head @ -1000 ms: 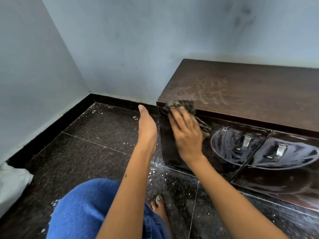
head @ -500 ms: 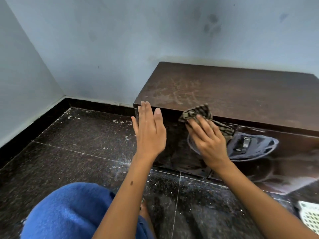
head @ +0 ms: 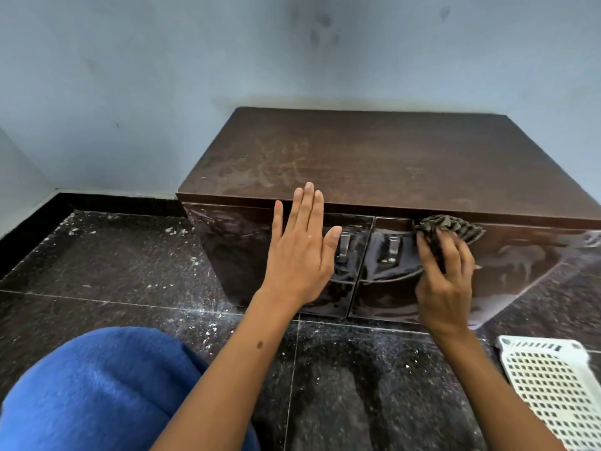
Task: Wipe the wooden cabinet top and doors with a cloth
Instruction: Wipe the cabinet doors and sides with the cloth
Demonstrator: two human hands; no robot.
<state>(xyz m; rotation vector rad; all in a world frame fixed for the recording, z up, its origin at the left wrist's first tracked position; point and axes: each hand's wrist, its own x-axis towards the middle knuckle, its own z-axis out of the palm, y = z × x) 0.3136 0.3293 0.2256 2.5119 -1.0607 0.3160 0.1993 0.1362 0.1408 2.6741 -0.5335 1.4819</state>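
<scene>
1. The right hand [head: 444, 275] clutches a crumpled dark striped cloth [head: 447, 227], pressing it against the glossy right door [head: 520, 265] of the low dark-brown wooden cabinet [head: 374, 161].
2. The left hand [head: 300, 255] is spread flat, fingers together, before the left door [head: 240, 249].

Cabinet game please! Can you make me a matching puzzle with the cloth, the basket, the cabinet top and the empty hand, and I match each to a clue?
Things:
1. cloth
2. basket
3. cabinet top
4. left hand

Clues:
A. white, on the floor
B. open and flat, holding nothing
C. dusty brown with streaks
D. bunched in the right hand against the right door

Pairs: 1-D, 2-A, 3-C, 4-B
</scene>
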